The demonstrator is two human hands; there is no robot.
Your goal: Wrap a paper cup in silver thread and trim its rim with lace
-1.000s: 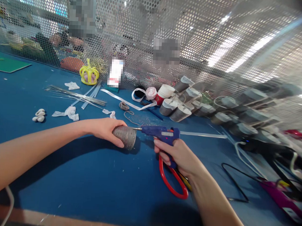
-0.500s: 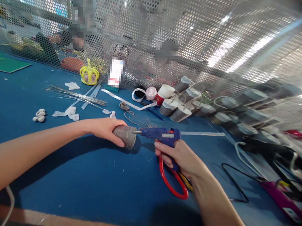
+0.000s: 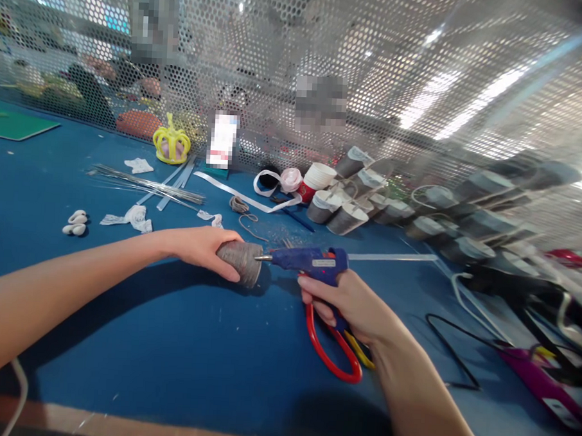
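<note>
My left hand is wrapped around a grey cord-wound cup, tipped on its side with one end toward the right. In my right hand is a blue glue gun, its metal nozzle at the cup's right-hand rim. A clear glue stick sticks out of the gun's back. Under my right hand shows a red loop handle with a yellow part beside it, like scissors; I cannot tell whether it is held or lies on the table. A coil of grey cord lies beyond the cup.
Several finished grey cups crowd the back right. Thin wires, lace pieces and white ribbon lie behind my left arm. A yellow crown-shaped piece stands near the perforated metal screen. A purple power strip with cables is at right.
Almost nothing differs. The glue gun and cup have shifted very slightly, and a little more of the yellow part shows under my right hand.
</note>
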